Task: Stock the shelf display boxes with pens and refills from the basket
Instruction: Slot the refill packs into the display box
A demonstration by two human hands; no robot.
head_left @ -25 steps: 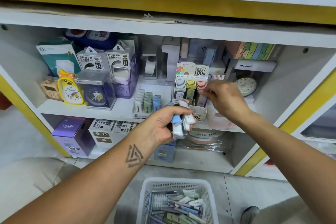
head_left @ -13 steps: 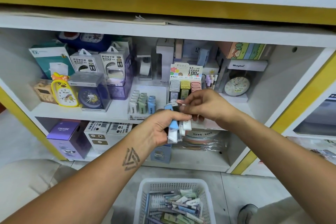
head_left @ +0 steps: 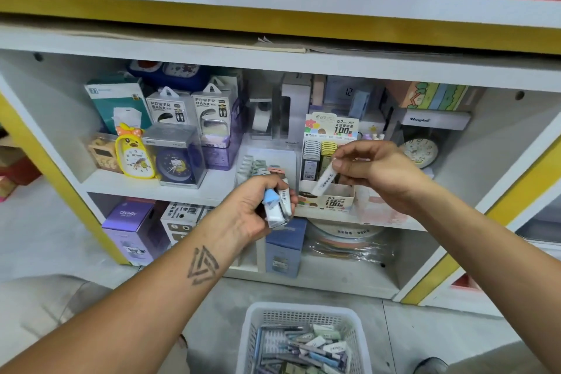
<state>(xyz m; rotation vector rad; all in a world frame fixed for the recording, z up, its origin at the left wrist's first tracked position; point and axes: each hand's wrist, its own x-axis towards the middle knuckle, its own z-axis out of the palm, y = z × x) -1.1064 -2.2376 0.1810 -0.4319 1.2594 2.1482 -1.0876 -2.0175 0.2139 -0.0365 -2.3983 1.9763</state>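
Note:
My left hand (head_left: 258, 206) grips a bundle of small refill cases (head_left: 277, 205), blue, white and pink, in front of the shelf edge. My right hand (head_left: 373, 170) pinches one white refill case (head_left: 323, 181), tilted, just above the open front of the cardboard display box (head_left: 331, 199). Rows of dark, yellow and other cases stand at the back of that box. A second, clear display tray (head_left: 267, 161) with green and white cases sits to its left. The white basket (head_left: 303, 340) on the floor below holds several pens and refills.
Boxed alarm clocks (head_left: 177, 158), a yellow duck clock (head_left: 133, 152) and power bank packs (head_left: 188, 109) fill the left shelf. A round clock (head_left: 419, 152) stands behind my right hand. Boxes sit on the lower shelf. A shoe tip (head_left: 431, 366) shows at the bottom right.
My right hand came back from the display box to the bundle, took one white case, and now holds it above the box. My left hand kept its bundle.

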